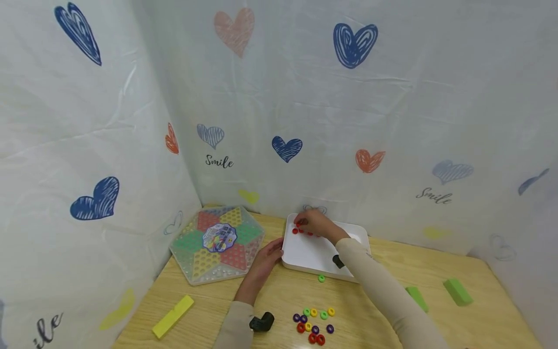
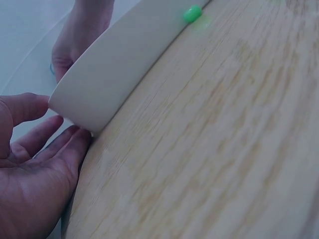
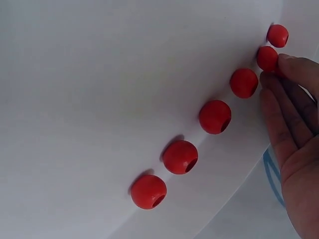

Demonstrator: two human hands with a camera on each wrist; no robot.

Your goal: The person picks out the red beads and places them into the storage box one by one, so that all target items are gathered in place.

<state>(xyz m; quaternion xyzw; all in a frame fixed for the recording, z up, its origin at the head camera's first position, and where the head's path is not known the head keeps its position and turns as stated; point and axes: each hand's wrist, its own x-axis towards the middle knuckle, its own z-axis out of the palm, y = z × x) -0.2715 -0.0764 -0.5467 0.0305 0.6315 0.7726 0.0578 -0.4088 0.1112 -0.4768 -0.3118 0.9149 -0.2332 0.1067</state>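
Note:
A white tray (image 1: 302, 252) stands at the back of the wooden table. My left hand (image 1: 264, 261) holds its left edge; in the left wrist view the thumb touches the rim and the fingers (image 2: 75, 144) lie against the lower side. Over the tray's far part, my right hand (image 1: 317, 224) pinches a small red bead (image 3: 267, 59) between thumb and fingers. Several other red beads, such as the bead (image 3: 215, 117) in the right wrist view, sit in a line inside the tray, with holes visible in some.
Loose coloured rings (image 1: 315, 329) lie at the front, and a green ring (image 1: 321, 278) lies before the tray. A star-patterned hexagonal game board (image 1: 205, 261) is at the left, above a yellow block (image 1: 173, 316). Green blocks (image 1: 457, 292) lie at the right. Patterned sheeting (image 1: 270, 97) stands behind.

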